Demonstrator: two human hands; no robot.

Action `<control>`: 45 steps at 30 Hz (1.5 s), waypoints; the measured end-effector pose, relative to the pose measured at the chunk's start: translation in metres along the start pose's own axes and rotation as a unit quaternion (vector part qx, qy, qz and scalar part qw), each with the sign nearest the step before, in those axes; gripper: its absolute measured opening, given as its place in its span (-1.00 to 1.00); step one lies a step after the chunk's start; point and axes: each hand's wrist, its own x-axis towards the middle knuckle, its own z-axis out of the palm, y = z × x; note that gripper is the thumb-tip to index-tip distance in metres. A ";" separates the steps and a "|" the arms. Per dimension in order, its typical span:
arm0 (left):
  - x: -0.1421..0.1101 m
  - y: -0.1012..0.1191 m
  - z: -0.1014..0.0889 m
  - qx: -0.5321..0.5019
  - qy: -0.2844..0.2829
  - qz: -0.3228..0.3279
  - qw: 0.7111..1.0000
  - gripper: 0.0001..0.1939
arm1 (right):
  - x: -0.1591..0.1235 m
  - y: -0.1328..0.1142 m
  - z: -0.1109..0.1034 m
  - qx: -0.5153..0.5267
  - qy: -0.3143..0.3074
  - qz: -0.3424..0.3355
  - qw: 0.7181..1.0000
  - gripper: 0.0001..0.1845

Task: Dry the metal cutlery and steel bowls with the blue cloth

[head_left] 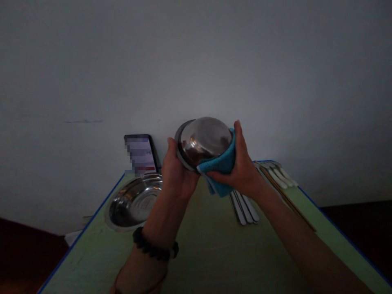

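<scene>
This looks like a dining or eating spot, though whether in a home or a small eatery cannot be told. A green counter [202,253] with blue edging stands against a plain, scuffed grey wall [196,57]. Left of the left hand's fingers [173,153] lies a shiny steel basin [134,206], and behind it a phone [142,153] leans on the wall. Below and beyond the right hand's fingers [239,134] are metal-handled cutlery [245,208], wooden chopsticks [286,198] and white-handled cutlery [281,175]. The light is dim.
</scene>
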 end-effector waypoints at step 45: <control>-0.017 0.003 0.014 0.083 0.039 -0.120 0.989 -0.66 | 0.003 -0.006 -0.035 0.182 -0.028 0.100 0.978 -0.44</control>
